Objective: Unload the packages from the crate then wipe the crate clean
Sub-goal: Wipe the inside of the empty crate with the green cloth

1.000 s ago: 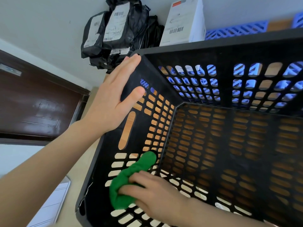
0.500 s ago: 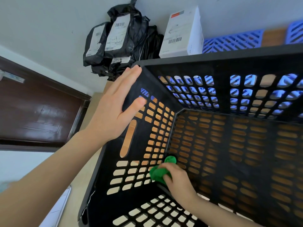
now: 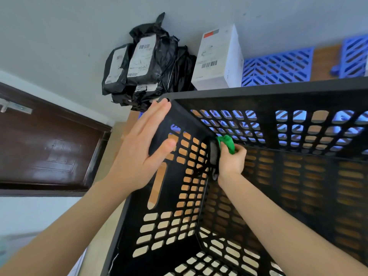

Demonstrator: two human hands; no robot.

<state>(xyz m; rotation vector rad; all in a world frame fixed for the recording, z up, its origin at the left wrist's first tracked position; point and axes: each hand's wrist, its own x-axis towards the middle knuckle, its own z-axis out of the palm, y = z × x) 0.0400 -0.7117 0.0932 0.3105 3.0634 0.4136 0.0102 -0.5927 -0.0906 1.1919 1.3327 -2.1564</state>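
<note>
A dark brown door (image 3: 45,146) is far off to the left of the black crate (image 3: 258,92). The left hand (image 3: 139,156) lies flat on the crate's left wall, near the top edge. Its fingers are straight and point up to the far left corner. The thumb sits on the inside of the wall. This hand is not holding anything; it only presses on the crate.

Behind the crate's far left corner there is a pile of black bag packages (image 3: 143,64) with white labels. They are outside the crate and lean on the grey wall.

Inside the crate, in the far left corner, there is a green cloth (image 3: 226,143). The right hand (image 3: 232,161) has its fingers curled round the cloth and pushes it into that corner, where the walls meet the bottom.

Behind the crate's far edge stands a white box (image 3: 217,58) with a barcode. To the right of it, also behind the crate, lie blue plastic grids (image 3: 276,68).
</note>
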